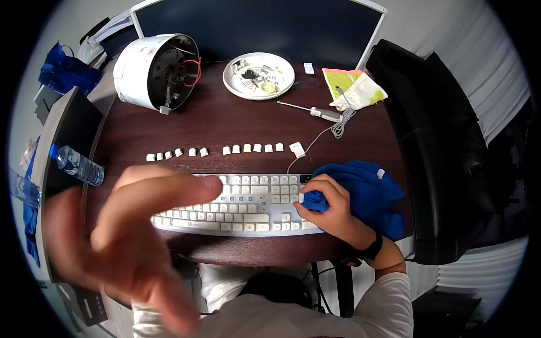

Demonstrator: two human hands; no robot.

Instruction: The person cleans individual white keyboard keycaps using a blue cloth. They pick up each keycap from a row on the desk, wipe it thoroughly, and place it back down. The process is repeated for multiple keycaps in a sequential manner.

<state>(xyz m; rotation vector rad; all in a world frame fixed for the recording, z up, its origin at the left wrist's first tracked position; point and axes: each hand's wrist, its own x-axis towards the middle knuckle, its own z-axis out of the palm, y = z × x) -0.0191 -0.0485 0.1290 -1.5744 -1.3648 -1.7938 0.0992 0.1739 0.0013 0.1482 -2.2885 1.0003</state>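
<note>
My left hand is raised close to the camera over the keyboard's left part, blurred, with fingers spread and nothing visible in them. My right hand grips a bunched blue cloth at the keyboard's right end; a small white piece, possibly a keycap, shows by its fingertips. The white keyboard has several bare key positions in its upper rows. Loose white keycaps stand in a row behind it, with a larger one at the right. Its grey cable is partly coiled at the back right.
At the back are an open white cylindrical appliance, a plate of small parts, a screwdriver, a green-and-white cloth and a monitor. A water bottle is at left, a black bag-like object at right.
</note>
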